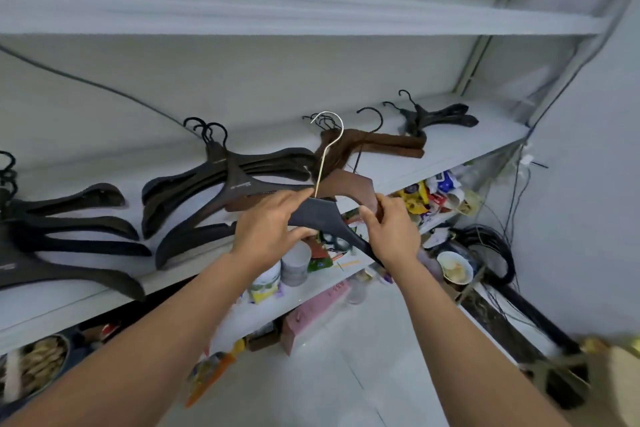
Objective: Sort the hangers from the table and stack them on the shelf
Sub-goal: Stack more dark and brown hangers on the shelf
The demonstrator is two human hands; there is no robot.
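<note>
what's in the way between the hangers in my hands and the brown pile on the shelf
Nothing visible. The held hangers hang before the shelf, with open air up to the brown pile; the black pile lies left of it.

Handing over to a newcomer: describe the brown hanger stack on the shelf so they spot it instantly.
Find the long white shelf of hanger piles. Toward its right end, the brown stack lies between a large black pile and a small black pile. The others are black.
</note>
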